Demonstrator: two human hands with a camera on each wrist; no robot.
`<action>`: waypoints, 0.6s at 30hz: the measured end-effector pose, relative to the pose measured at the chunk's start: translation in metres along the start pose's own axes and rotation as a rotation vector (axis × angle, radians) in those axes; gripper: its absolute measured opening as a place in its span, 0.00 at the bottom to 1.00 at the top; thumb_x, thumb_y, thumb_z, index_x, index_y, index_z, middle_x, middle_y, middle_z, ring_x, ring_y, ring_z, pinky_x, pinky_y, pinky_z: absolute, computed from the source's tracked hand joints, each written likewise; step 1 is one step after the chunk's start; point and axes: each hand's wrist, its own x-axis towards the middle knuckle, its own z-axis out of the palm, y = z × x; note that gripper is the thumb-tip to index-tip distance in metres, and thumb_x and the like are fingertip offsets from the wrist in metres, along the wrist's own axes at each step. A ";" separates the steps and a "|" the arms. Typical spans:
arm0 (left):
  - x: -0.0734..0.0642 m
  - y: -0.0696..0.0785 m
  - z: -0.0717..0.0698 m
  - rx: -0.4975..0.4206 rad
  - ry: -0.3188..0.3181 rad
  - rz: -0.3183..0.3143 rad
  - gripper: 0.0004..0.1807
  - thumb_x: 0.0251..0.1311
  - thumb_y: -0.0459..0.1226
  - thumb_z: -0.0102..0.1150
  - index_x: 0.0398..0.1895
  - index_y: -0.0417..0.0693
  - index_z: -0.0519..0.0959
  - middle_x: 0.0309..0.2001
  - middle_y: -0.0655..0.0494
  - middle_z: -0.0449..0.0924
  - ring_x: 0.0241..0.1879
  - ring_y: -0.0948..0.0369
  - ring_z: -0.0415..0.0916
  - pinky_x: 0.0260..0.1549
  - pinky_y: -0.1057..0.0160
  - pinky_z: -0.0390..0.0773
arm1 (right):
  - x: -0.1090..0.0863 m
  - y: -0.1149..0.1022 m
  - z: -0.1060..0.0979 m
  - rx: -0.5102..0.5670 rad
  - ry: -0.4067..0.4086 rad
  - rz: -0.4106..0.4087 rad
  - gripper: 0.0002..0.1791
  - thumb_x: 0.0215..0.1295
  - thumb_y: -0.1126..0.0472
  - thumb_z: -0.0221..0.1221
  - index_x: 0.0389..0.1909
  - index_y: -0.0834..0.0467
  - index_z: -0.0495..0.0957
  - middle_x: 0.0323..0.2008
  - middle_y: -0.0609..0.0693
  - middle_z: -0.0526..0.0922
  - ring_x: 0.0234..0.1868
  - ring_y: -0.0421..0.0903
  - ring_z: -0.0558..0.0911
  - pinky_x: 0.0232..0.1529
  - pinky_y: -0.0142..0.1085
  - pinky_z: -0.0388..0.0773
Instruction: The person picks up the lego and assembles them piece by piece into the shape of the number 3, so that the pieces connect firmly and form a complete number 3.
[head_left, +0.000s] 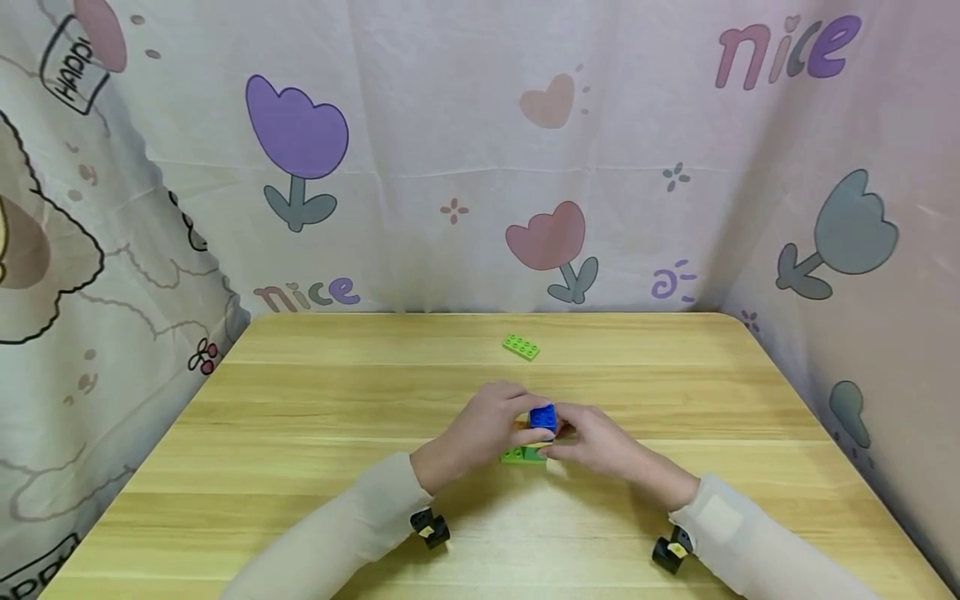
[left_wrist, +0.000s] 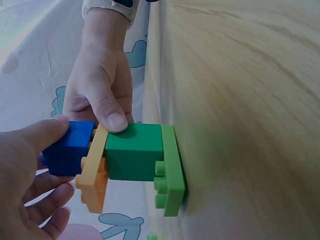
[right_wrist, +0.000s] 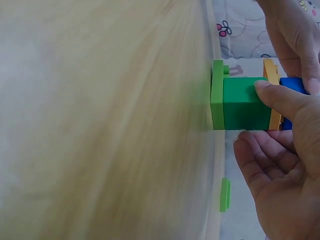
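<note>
The blue block (head_left: 542, 418) sits at the top, directly within the left hand's (head_left: 489, 425) pinch, with orange studs showing in a thin gap under it, so it looks not fully seated on the orange plate (left_wrist: 93, 177); that gap seems to be what matters most. The right hand (head_left: 603, 442) grips lower, its thumb on the green block (left_wrist: 134, 152) at the seam with the orange plate; its index fingertip cannot be made out. The pile's long axis runs upright: blue, orange, green, then the base plate (left_wrist: 173, 175), which appears flat on the table (head_left: 322, 400). Both plates reach out to the person's left past the blocks, studs bare there. A loose plate (head_left: 521, 347) lies beyond, well apart, toward the back edge, the left hand nearer to it. Printed cloth (head_left: 420, 100) hangs behind and along both sides.
</note>
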 end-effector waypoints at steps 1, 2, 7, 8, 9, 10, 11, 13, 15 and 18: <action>0.000 0.000 -0.001 -0.002 -0.002 -0.001 0.23 0.56 0.52 0.68 0.50 0.50 0.84 0.41 0.60 0.83 0.40 0.63 0.77 0.43 0.65 0.76 | 0.000 0.000 0.000 -0.004 -0.001 -0.003 0.14 0.59 0.52 0.69 0.41 0.52 0.77 0.35 0.39 0.82 0.37 0.37 0.82 0.40 0.32 0.80; 0.000 0.000 -0.002 -0.005 -0.005 -0.003 0.22 0.56 0.52 0.68 0.49 0.49 0.84 0.40 0.60 0.83 0.40 0.63 0.77 0.42 0.65 0.76 | 0.000 0.000 0.000 -0.008 -0.002 -0.006 0.14 0.60 0.52 0.69 0.41 0.52 0.77 0.35 0.39 0.82 0.37 0.37 0.82 0.39 0.32 0.80; 0.000 0.000 -0.004 -0.011 -0.006 0.020 0.21 0.55 0.51 0.69 0.48 0.48 0.85 0.38 0.60 0.83 0.37 0.64 0.76 0.40 0.68 0.76 | 0.001 -0.001 0.000 -0.025 -0.005 -0.007 0.14 0.60 0.51 0.69 0.41 0.52 0.77 0.35 0.39 0.82 0.36 0.37 0.81 0.39 0.32 0.80; 0.000 0.000 -0.003 -0.007 -0.007 0.024 0.22 0.55 0.51 0.69 0.48 0.48 0.85 0.38 0.60 0.83 0.37 0.64 0.76 0.39 0.68 0.75 | 0.001 -0.001 0.000 -0.023 -0.007 -0.005 0.14 0.60 0.51 0.69 0.41 0.52 0.77 0.35 0.39 0.82 0.36 0.37 0.81 0.39 0.32 0.80; 0.000 0.000 -0.003 -0.001 -0.008 0.025 0.22 0.55 0.51 0.69 0.48 0.48 0.85 0.37 0.60 0.82 0.36 0.64 0.76 0.39 0.68 0.75 | 0.001 -0.001 0.000 -0.018 -0.010 -0.003 0.15 0.60 0.52 0.69 0.42 0.53 0.77 0.36 0.40 0.82 0.37 0.37 0.81 0.39 0.32 0.80; 0.000 0.001 -0.003 0.000 -0.008 0.025 0.22 0.55 0.51 0.69 0.48 0.48 0.85 0.37 0.60 0.82 0.36 0.64 0.76 0.38 0.68 0.75 | 0.001 -0.001 0.000 -0.014 -0.014 -0.002 0.15 0.60 0.52 0.69 0.43 0.53 0.77 0.37 0.40 0.82 0.37 0.37 0.82 0.40 0.32 0.80; 0.000 0.001 -0.002 0.001 -0.006 0.025 0.22 0.55 0.51 0.70 0.48 0.48 0.85 0.36 0.60 0.82 0.35 0.64 0.75 0.37 0.68 0.75 | 0.001 0.000 0.000 -0.011 -0.017 -0.001 0.16 0.60 0.52 0.69 0.43 0.54 0.78 0.37 0.41 0.82 0.38 0.38 0.82 0.40 0.31 0.80; -0.001 0.001 -0.001 0.008 0.002 0.016 0.22 0.54 0.51 0.70 0.47 0.49 0.85 0.37 0.60 0.82 0.36 0.65 0.76 0.38 0.68 0.75 | 0.001 0.000 0.000 -0.009 -0.023 0.003 0.16 0.60 0.52 0.68 0.44 0.54 0.78 0.38 0.41 0.83 0.38 0.38 0.82 0.41 0.31 0.80; -0.002 0.001 0.000 0.005 0.012 0.008 0.23 0.54 0.51 0.70 0.48 0.49 0.85 0.37 0.60 0.82 0.36 0.64 0.76 0.38 0.68 0.76 | 0.001 -0.001 0.000 -0.013 -0.026 0.008 0.16 0.60 0.52 0.68 0.45 0.54 0.78 0.38 0.41 0.83 0.39 0.38 0.82 0.41 0.31 0.80; -0.004 0.002 0.002 -0.015 0.021 -0.007 0.23 0.54 0.51 0.70 0.49 0.48 0.84 0.38 0.59 0.83 0.38 0.63 0.76 0.39 0.67 0.76 | 0.001 -0.002 0.000 -0.032 -0.029 0.011 0.16 0.61 0.52 0.68 0.45 0.54 0.78 0.39 0.41 0.83 0.39 0.39 0.83 0.41 0.31 0.80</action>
